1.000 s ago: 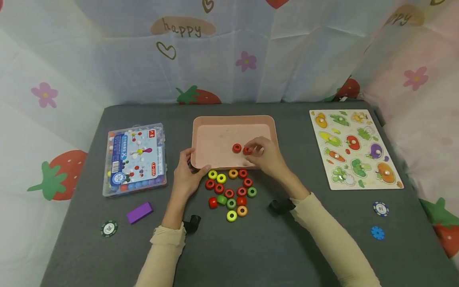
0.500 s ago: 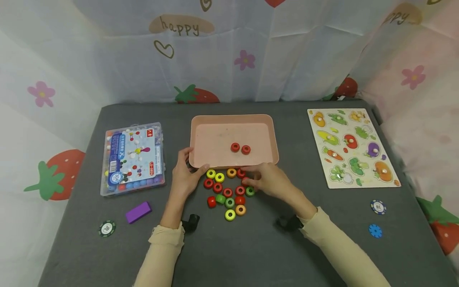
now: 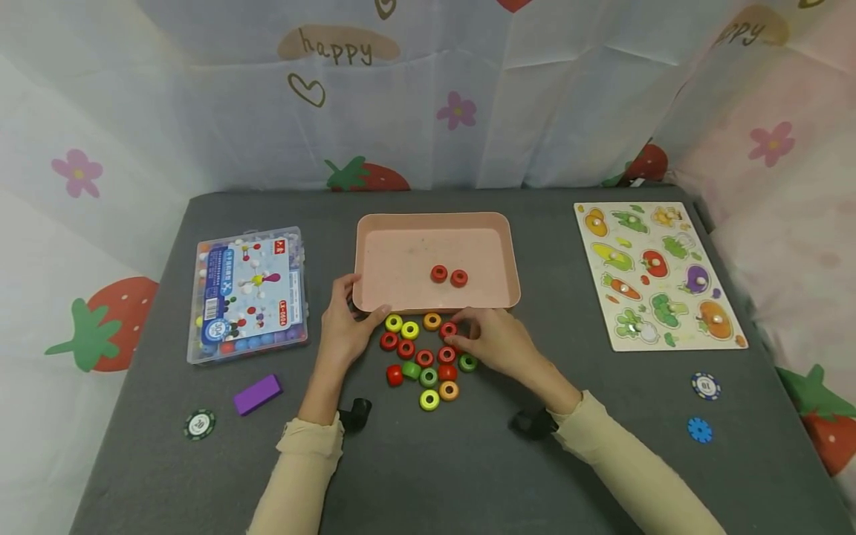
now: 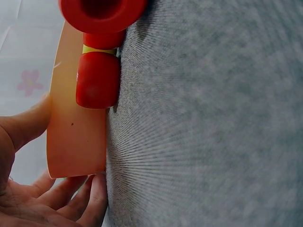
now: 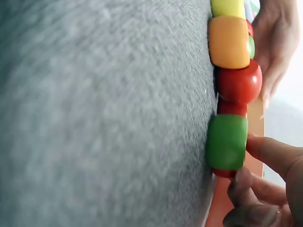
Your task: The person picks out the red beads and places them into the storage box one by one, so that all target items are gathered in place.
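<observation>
The pink tray (image 3: 428, 253) lies on the table with two red beads (image 3: 449, 276) inside. My left hand (image 3: 344, 327) grips its near left corner, thumb on the front wall and fingers around the end, as the left wrist view shows. In front of the tray lie several ring-shaped beads in red, green, yellow and orange. At the right side of this group, my right hand (image 3: 498, 342) pinches a red bead (image 5: 223, 173), mostly hidden behind a green bead (image 5: 227, 142) in the right wrist view.
A clear box of coloured balls (image 3: 250, 293) stands left, above a purple block (image 3: 258, 394) and a dark green chip (image 3: 200, 424). On the right lie a vegetable puzzle board (image 3: 662, 275), a blue-and-white chip (image 3: 705, 386) and a blue disc (image 3: 700, 430).
My right hand has let go of a red bead in the tray and come back toward me to the beads in front. The left hand stays at the tray's corner.
</observation>
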`<action>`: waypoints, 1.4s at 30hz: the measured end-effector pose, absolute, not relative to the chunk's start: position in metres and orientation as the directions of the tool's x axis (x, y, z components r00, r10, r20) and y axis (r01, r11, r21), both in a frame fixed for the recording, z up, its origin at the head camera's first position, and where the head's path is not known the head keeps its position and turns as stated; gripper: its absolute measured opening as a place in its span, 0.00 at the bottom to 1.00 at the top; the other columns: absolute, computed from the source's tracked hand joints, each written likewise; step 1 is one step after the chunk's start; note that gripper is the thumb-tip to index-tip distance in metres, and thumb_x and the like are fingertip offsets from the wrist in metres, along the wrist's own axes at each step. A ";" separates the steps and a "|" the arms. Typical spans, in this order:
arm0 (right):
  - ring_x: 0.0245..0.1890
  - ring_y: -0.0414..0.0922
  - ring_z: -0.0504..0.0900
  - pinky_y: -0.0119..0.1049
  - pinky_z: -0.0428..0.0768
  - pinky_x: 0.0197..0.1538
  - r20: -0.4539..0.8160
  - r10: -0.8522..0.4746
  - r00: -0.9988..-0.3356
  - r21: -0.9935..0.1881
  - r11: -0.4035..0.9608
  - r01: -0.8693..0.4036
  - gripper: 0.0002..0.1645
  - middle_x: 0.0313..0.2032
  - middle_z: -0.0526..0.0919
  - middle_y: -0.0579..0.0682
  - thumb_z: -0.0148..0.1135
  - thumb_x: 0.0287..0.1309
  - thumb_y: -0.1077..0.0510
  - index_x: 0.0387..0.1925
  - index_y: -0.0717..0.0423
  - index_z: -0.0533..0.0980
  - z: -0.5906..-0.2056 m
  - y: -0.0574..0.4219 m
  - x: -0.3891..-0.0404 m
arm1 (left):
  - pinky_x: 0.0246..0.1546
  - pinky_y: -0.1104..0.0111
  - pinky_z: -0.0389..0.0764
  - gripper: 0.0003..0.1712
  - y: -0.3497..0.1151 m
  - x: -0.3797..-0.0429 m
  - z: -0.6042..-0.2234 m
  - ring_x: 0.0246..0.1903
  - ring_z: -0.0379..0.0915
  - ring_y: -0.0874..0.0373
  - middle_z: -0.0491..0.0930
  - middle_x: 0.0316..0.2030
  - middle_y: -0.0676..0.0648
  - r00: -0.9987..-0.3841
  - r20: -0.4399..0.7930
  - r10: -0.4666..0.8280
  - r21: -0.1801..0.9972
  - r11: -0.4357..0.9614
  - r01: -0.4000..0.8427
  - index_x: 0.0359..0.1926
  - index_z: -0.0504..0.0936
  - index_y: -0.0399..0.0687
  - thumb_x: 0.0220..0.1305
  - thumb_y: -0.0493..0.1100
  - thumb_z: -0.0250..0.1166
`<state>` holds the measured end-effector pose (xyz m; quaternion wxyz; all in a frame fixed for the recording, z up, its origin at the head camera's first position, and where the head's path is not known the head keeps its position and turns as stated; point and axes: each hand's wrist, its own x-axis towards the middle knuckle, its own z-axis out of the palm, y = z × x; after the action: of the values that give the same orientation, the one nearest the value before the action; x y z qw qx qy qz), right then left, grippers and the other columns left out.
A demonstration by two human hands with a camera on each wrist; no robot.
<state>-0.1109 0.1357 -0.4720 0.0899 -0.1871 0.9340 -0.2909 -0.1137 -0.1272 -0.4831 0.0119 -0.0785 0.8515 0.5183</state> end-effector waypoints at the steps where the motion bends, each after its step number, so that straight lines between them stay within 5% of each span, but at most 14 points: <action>1: 0.18 0.36 0.73 0.32 0.70 0.22 -0.052 -0.397 -0.916 -0.572 0.764 -0.299 0.19 0.20 0.77 0.39 0.73 0.57 0.45 0.46 0.49 0.84 -0.473 0.134 -0.111 | 0.62 0.50 0.74 0.43 -0.127 -0.114 -0.483 0.67 0.65 0.45 0.65 0.71 0.38 -0.987 -0.102 -0.121 0.881 0.450 -0.146 0.72 0.60 0.50 0.62 0.47 0.73; 8: 0.16 0.35 0.71 0.32 0.68 0.20 0.003 -0.408 -0.913 -0.577 0.745 -0.335 0.15 0.16 0.74 0.38 0.73 0.56 0.44 0.38 0.48 0.85 -0.475 0.128 -0.113 | 0.63 0.51 0.74 0.43 -0.127 -0.114 -0.484 0.68 0.65 0.46 0.65 0.71 0.38 -0.987 -0.098 -0.124 0.880 0.452 -0.145 0.71 0.60 0.50 0.61 0.47 0.73; 17: 0.16 0.37 0.70 0.32 0.68 0.20 0.245 -0.349 -0.905 -0.689 0.594 -0.416 0.14 0.16 0.74 0.42 0.74 0.56 0.51 0.40 0.54 0.83 -0.462 0.134 -0.133 | 0.62 0.50 0.74 0.43 -0.127 -0.113 -0.483 0.68 0.65 0.45 0.65 0.71 0.38 -0.989 -0.092 -0.118 0.884 0.448 -0.136 0.71 0.60 0.49 0.61 0.46 0.73; 25: 0.17 0.41 0.71 0.34 0.68 0.20 0.121 -0.268 -0.956 -0.707 0.652 -0.273 0.15 0.19 0.77 0.45 0.74 0.56 0.48 0.40 0.52 0.85 -0.463 0.133 -0.162 | 0.62 0.51 0.74 0.43 -0.127 -0.114 -0.483 0.67 0.65 0.45 0.65 0.71 0.38 -0.988 -0.097 -0.121 0.882 0.450 -0.142 0.71 0.60 0.50 0.61 0.47 0.73; 42: 0.19 0.42 0.71 0.34 0.67 0.22 0.041 -0.255 -0.966 -0.626 0.747 -0.224 0.20 0.20 0.77 0.46 0.74 0.56 0.43 0.45 0.50 0.87 -0.475 0.122 -0.180 | 0.61 0.51 0.75 0.43 -0.128 -0.113 -0.484 0.67 0.66 0.45 0.66 0.70 0.38 -0.988 -0.093 -0.120 0.874 0.466 -0.139 0.72 0.60 0.50 0.62 0.48 0.73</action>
<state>-0.1802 0.1216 -0.4754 0.0234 -0.1279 0.9344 -0.3316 -0.1131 -0.1278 -0.4838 0.0092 -0.0755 0.8560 0.5114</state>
